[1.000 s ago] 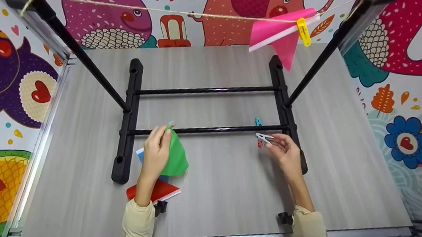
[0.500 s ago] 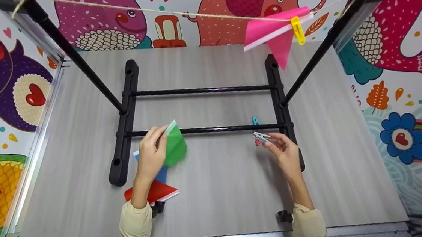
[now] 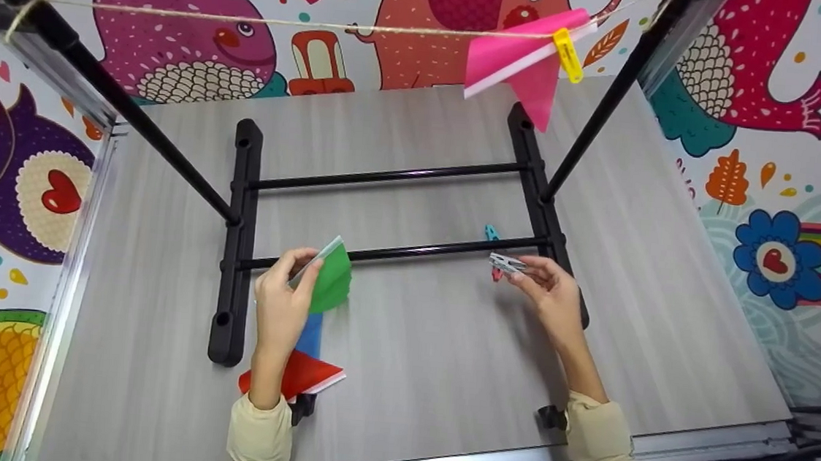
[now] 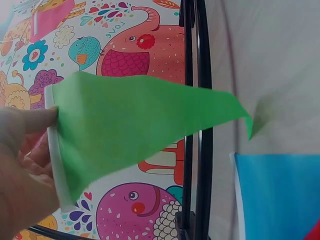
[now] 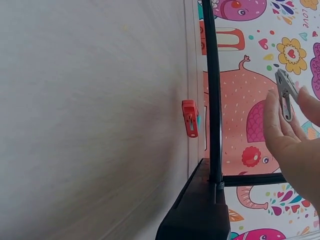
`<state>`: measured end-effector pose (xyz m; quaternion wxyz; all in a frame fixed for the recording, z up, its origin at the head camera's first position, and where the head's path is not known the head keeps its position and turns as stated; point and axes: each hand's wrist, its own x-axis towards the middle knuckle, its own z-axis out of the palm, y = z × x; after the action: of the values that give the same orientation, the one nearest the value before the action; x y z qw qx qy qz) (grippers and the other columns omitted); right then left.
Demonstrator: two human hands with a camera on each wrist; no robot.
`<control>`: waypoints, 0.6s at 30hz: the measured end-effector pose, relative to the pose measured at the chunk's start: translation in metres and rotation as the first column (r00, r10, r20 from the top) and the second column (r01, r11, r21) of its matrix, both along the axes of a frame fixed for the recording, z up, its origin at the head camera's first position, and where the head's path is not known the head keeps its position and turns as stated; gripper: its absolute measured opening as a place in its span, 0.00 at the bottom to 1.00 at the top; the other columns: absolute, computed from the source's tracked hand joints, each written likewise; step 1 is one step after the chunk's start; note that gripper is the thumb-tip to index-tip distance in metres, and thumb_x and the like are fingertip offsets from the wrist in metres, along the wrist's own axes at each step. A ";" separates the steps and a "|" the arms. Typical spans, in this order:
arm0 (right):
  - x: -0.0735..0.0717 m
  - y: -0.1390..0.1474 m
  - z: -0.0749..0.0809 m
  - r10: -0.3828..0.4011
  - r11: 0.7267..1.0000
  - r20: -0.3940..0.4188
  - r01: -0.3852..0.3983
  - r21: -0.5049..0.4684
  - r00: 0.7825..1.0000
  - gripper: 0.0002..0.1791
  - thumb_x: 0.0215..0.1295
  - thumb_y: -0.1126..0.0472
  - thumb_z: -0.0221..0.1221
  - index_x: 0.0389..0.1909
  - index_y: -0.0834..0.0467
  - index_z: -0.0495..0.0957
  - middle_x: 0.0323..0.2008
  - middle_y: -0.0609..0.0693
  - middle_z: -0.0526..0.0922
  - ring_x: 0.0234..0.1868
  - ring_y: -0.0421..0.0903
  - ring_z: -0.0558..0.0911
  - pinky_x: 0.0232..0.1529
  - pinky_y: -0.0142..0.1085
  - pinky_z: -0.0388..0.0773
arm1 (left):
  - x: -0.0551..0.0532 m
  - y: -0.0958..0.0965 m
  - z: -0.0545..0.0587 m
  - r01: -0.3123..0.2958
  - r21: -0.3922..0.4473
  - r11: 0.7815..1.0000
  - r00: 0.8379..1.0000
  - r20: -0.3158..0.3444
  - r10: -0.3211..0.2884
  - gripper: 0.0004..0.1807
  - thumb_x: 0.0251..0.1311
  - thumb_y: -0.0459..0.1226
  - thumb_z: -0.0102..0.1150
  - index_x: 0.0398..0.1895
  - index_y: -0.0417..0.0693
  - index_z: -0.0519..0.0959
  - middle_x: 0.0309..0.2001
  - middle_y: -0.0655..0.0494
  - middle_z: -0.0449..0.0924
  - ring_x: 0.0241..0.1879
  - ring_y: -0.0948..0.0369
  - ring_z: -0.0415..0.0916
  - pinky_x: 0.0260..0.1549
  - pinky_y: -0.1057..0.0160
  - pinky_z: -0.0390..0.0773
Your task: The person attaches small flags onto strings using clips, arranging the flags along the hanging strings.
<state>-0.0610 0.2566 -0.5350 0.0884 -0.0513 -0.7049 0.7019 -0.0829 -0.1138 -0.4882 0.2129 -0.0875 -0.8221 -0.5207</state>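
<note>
My left hand [image 3: 284,301] pinches a green triangular pennant [image 4: 115,120] by its white edge strip, thumb on one side and fingers behind. The pennant's point hangs down over the table. Between the thumb and fingers of my right hand [image 3: 552,289] is a grey clothespin [image 5: 286,92], held above the near crossbar. A red clothespin [image 5: 190,118] and a blue clothespin [image 3: 492,232] lie on the table close by. Under my left hand are a blue pennant [image 4: 280,190] and a red pennant [image 3: 311,375], partly hidden by the forearm.
A black frame with two crossbars [image 3: 393,176] stands on the table [image 3: 429,364]. A twine line [image 3: 280,22] stretches between its uprights. From it hangs a pink pennant [image 3: 519,56], fixed near the right end by a yellow clothespin [image 3: 568,55].
My left hand has tilted the green pennant, so more of its white strip shows. In my right hand the grey clothespin has turned slightly. The head view has shifted a little.
</note>
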 end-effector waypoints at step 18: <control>0.008 -0.010 0.050 -0.039 0.987 -0.159 0.063 0.147 0.986 0.08 0.58 0.77 0.60 0.39 0.77 0.77 0.31 0.68 0.83 0.30 0.44 0.86 0.37 0.32 0.80 | -0.001 -0.008 0.008 -0.040 -0.148 0.988 0.998 -0.049 0.033 0.10 0.65 0.31 0.55 0.46 0.36 0.81 0.39 0.44 0.84 0.33 0.54 0.82 0.32 0.56 0.78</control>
<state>-0.0528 0.2464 -0.4852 0.1650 -0.0076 -0.7456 0.6455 -0.0843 -0.1221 -0.4805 0.2343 -0.1000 -0.8550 -0.4517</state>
